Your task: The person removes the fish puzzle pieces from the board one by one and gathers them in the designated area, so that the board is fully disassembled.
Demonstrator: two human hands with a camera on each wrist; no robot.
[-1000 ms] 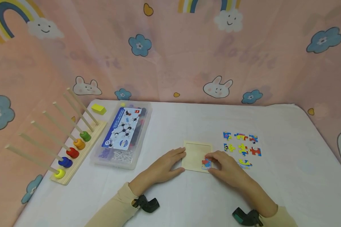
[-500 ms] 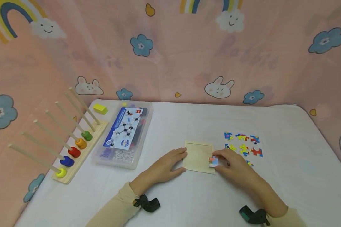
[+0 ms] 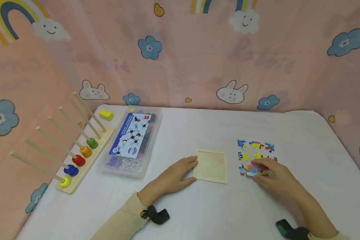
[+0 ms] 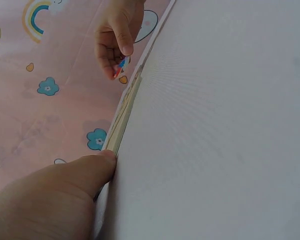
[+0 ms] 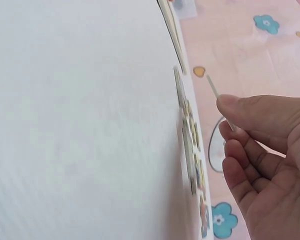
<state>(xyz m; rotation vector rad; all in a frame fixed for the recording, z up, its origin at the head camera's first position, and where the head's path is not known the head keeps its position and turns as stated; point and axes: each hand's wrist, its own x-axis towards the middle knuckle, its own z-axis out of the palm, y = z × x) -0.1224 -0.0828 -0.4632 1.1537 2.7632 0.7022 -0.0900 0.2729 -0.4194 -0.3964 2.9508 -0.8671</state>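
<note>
My right hand [image 3: 276, 175] pinches a puzzle piece [image 3: 252, 170] between thumb and fingertips, over the near row of loose pieces. In the right wrist view the held puzzle piece [image 5: 221, 102] shows edge-on, raised above the table. A square wooden puzzle tray [image 3: 210, 180], with no pieces in it, lies flat at the middle of the table. Along the tray's left edge rests my left hand [image 3: 175, 175], fingers extended and thumb touching its side. Several colourful puzzle pieces [image 3: 256, 145] lie in rows right of the tray, a few partly hidden by my right hand.
A clear plastic box [image 3: 145, 166] with a molecule-model label stands left of the tray. Beyond it are a wooden peg stand [image 3: 69, 188] with coloured beads and a yellow block [image 3: 106, 115]. A patterned pink cloth [image 3: 180, 60] hangs behind the table.
My right hand has lifted the puzzle piece out of the tray's near right corner and carried it right, over the loose pieces. My left hand stays at the tray's left edge.
</note>
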